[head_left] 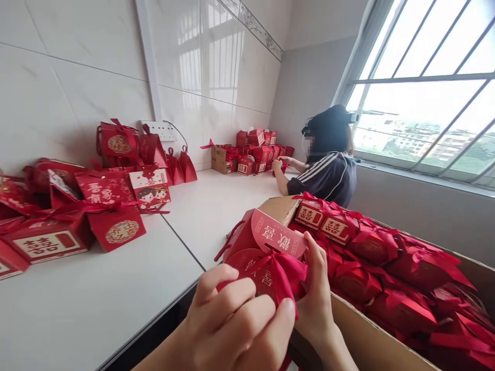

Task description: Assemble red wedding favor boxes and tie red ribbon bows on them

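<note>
A red gift box (pixel 235 242) with a rounded pink-red flap, pale Chinese characters and a twisted cord handle is held up in front of me. A shiny dark-pink ribbon (pixel 281 275) is tied in a bow on it. Along the box's right side, my right hand (pixel 319 293) is closed, its fingertips at the flap's edge. My left hand (pixel 240 319) is closed in front of the box, with curled fingers at the hanging ribbon tail; the exact pinch is partly hidden. Just right of my hands is a cardboard carton (pixel 363 322) with several ribboned red boxes (pixel 371 245).
More red gift boxes (pixel 116 180) are piled at left on the white table (pixel 185 203). At the far end, a person (pixel 328 175) in a dark striped-sleeve shirt handles a red box beside another stack (pixel 261 154). A socket strip (pixel 160 131) lies against the tiled wall.
</note>
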`<move>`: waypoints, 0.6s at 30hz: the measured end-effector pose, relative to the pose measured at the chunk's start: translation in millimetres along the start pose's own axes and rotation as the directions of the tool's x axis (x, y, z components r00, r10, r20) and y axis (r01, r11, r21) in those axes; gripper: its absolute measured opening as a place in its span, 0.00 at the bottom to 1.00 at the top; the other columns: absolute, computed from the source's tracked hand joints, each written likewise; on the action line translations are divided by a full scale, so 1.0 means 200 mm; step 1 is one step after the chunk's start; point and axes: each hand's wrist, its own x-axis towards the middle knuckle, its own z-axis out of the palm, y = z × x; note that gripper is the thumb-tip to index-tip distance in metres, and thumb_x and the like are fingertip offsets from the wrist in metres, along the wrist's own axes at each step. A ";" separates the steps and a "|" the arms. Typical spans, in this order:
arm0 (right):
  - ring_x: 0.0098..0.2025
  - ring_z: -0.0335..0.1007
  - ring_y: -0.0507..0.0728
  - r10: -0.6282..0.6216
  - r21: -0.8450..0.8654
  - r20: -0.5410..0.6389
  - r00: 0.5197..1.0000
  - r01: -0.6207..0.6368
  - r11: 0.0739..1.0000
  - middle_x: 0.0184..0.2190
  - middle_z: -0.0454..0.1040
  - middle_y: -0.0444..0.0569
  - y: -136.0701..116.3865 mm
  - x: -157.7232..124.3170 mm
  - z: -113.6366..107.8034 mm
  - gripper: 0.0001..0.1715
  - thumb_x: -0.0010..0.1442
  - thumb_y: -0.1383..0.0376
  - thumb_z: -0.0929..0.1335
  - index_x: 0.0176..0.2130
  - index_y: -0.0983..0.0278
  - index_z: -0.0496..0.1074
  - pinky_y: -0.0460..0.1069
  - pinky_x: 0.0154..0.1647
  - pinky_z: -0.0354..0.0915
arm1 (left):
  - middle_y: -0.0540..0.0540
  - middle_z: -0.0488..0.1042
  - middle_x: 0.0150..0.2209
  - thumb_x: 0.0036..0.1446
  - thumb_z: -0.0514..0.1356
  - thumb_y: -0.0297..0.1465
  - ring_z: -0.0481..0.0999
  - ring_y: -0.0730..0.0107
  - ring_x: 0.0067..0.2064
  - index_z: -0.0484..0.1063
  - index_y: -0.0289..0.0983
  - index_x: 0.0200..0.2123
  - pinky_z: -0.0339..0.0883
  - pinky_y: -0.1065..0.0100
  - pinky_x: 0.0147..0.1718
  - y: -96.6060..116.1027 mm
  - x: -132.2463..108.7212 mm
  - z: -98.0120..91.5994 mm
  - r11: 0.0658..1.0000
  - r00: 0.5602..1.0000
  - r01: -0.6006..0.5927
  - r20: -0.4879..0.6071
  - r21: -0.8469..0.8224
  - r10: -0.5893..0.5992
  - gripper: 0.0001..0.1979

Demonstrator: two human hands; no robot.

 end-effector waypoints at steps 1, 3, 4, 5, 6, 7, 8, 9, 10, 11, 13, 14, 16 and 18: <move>0.55 0.62 0.62 -0.006 -0.020 -0.003 1.000 0.006 1.000 0.56 0.58 0.56 0.00 0.00 -0.02 0.49 0.52 0.60 0.70 0.65 0.58 0.46 0.55 0.46 0.71 | 0.55 0.74 0.25 0.57 0.57 0.25 0.72 0.74 0.31 0.74 0.40 0.33 0.65 0.65 0.41 -0.02 0.02 0.00 1.000 1.000 0.023 0.021 -0.006 -0.023 0.07; 0.55 0.62 0.63 -0.021 -0.079 0.010 1.000 0.022 0.997 0.56 0.59 0.56 0.00 -0.01 -0.08 0.52 0.49 0.61 0.72 0.65 0.58 0.46 0.56 0.46 0.71 | 0.55 0.73 0.24 0.58 0.58 0.27 0.72 0.73 0.29 0.71 0.41 0.33 0.65 0.67 0.37 -0.11 0.06 0.02 0.992 0.987 0.123 0.107 0.006 -0.123 0.04; 0.55 0.62 0.64 -0.022 -0.112 0.021 1.000 0.024 0.993 0.55 0.59 0.56 0.01 -0.02 -0.12 0.54 0.47 0.61 0.73 0.65 0.58 0.46 0.56 0.47 0.71 | 0.54 0.73 0.24 0.58 0.58 0.28 0.71 0.73 0.28 0.70 0.41 0.31 0.65 0.67 0.35 -0.18 0.08 0.03 0.973 0.961 0.228 0.155 0.035 -0.231 0.04; 0.56 0.62 0.64 -0.009 -0.137 0.024 1.000 0.012 0.990 0.55 0.60 0.55 0.02 -0.03 -0.18 0.55 0.45 0.61 0.74 0.65 0.57 0.48 0.57 0.48 0.71 | 0.54 0.73 0.24 0.59 0.57 0.29 0.71 0.72 0.27 0.68 0.41 0.29 0.65 0.67 0.33 -0.25 0.08 0.06 0.924 0.907 0.370 0.177 0.094 -0.382 0.05; 0.56 0.62 0.65 0.032 -0.142 0.010 0.999 -0.030 0.989 0.55 0.61 0.55 0.03 -0.04 -0.24 0.56 0.42 0.61 0.75 0.64 0.56 0.49 0.58 0.48 0.70 | 0.53 0.72 0.24 0.58 0.56 0.31 0.71 0.71 0.26 0.67 0.40 0.28 0.64 0.68 0.30 -0.32 0.06 0.10 0.865 0.831 0.482 0.238 0.141 -0.503 0.07; 0.55 0.63 0.66 0.107 -0.114 -0.025 0.994 -0.110 0.987 0.55 0.62 0.55 0.05 -0.04 -0.32 0.56 0.41 0.60 0.76 0.64 0.56 0.52 0.58 0.48 0.70 | 0.53 0.71 0.23 0.58 0.56 0.34 0.70 0.70 0.25 0.67 0.40 0.26 0.64 0.67 0.29 -0.38 0.04 0.16 0.835 0.759 0.526 0.355 0.162 -0.546 0.09; 0.54 0.65 0.66 0.222 -0.049 -0.069 0.973 -0.226 0.973 0.54 0.64 0.55 0.06 -0.05 -0.39 0.55 0.40 0.59 0.76 0.62 0.57 0.55 0.59 0.48 0.70 | 0.52 0.72 0.24 0.58 0.55 0.34 0.72 0.68 0.26 0.68 0.39 0.25 0.65 0.66 0.30 -0.41 0.00 0.22 0.829 0.689 0.532 0.481 0.171 -0.542 0.10; 0.52 0.67 0.66 0.365 0.052 -0.117 0.924 -0.361 0.931 0.52 0.67 0.55 0.08 -0.04 -0.48 0.52 0.39 0.56 0.76 0.60 0.58 0.58 0.59 0.46 0.71 | 0.51 0.74 0.27 0.57 0.55 0.33 0.73 0.67 0.29 0.69 0.39 0.27 0.66 0.65 0.33 -0.42 -0.04 0.28 0.841 0.648 0.523 0.577 0.138 -0.497 0.09; 0.48 0.70 0.66 0.519 0.179 -0.146 0.842 -0.494 0.851 0.50 0.70 0.55 0.10 -0.03 -0.56 0.47 0.39 0.53 0.75 0.57 0.59 0.63 0.59 0.43 0.72 | 0.49 0.75 0.31 0.58 0.55 0.34 0.75 0.64 0.34 0.71 0.38 0.31 0.67 0.63 0.37 -0.41 -0.08 0.35 0.862 0.631 0.502 0.651 0.073 -0.422 0.08; 0.45 0.72 0.66 0.660 0.305 -0.156 0.735 -0.599 0.740 0.47 0.72 0.55 0.11 -0.02 -0.64 0.42 0.39 0.50 0.75 0.53 0.60 0.67 0.58 0.38 0.73 | 0.46 0.76 0.37 0.58 0.55 0.35 0.75 0.62 0.40 0.72 0.38 0.36 0.67 0.60 0.42 -0.37 -0.12 0.41 0.884 0.628 0.468 0.705 -0.005 -0.329 0.08; 0.40 0.74 0.64 0.844 0.505 -0.166 0.510 -0.691 0.517 0.44 0.75 0.55 0.14 0.02 -0.77 0.34 0.40 0.47 0.73 0.45 0.59 0.71 0.55 0.31 0.74 | 0.43 0.74 0.47 0.58 0.56 0.36 0.71 0.58 0.50 0.70 0.38 0.45 0.62 0.56 0.52 -0.27 -0.18 0.50 0.908 0.639 0.390 0.754 -0.150 -0.150 0.13; 0.39 0.75 0.63 0.890 0.562 -0.172 0.423 -0.700 0.441 0.44 0.75 0.54 0.15 0.04 -0.83 0.31 0.40 0.47 0.73 0.41 0.59 0.72 0.53 0.28 0.73 | 0.43 0.72 0.51 0.58 0.57 0.36 0.69 0.57 0.54 0.69 0.38 0.47 0.59 0.54 0.54 -0.22 -0.20 0.53 0.914 0.644 0.355 0.760 -0.195 -0.088 0.15; 0.38 0.75 0.63 0.913 0.595 -0.212 0.350 -0.694 0.404 0.43 0.76 0.54 0.18 0.08 -0.94 0.26 0.40 0.50 0.73 0.38 0.59 0.74 0.51 0.26 0.72 | 0.42 0.71 0.52 0.58 0.58 0.36 0.67 0.56 0.56 0.69 0.38 0.46 0.56 0.52 0.56 -0.14 -0.23 0.57 0.922 0.649 0.313 0.760 -0.226 -0.034 0.14; 0.41 0.75 0.64 0.868 0.531 -0.294 0.401 -0.686 0.497 0.43 0.77 0.55 0.23 0.11 -1.06 0.23 0.39 0.54 0.74 0.37 0.60 0.74 0.52 0.30 0.73 | 0.42 0.73 0.49 0.57 0.58 0.37 0.68 0.56 0.54 0.69 0.37 0.41 0.56 0.51 0.56 -0.12 -0.26 0.59 0.928 0.663 0.296 0.748 -0.227 -0.029 0.11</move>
